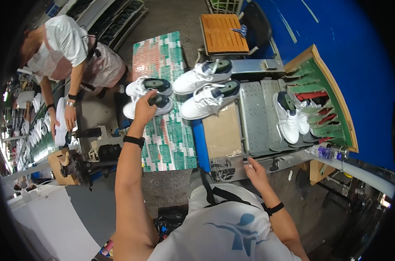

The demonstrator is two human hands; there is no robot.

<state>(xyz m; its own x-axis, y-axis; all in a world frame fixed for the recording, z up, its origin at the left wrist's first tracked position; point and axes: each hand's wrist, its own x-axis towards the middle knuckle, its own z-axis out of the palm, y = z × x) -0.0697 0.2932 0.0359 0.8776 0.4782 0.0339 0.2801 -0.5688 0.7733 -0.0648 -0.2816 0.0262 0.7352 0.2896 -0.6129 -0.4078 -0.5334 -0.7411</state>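
Note:
My left hand (146, 109) reaches over the nearer shoe of a white lace-up pair, its index finger stretched out and the thumb apart by the shoe's dark opening. That nearer shoe (130, 110) lies beside its mate (135, 88) on a table covered in green, white and red printed wrap (173, 148). A second white pair, a far shoe (189, 81) and a near shoe (197, 102), stands just right of it, at the bench edge. My right hand (257, 176) hovers low by the bench's front edge, fingers loosely bent and apart, with nothing visible in it.
A conveyor (254, 117) carries more white shoes (288, 124) beside a green curtained opening (332, 95). A plastic bottle (330, 152) lies near its front. At left, a co-worker (69, 48) handles a white shoe by a machine (104, 145). An orange slatted stool (223, 32) stands behind.

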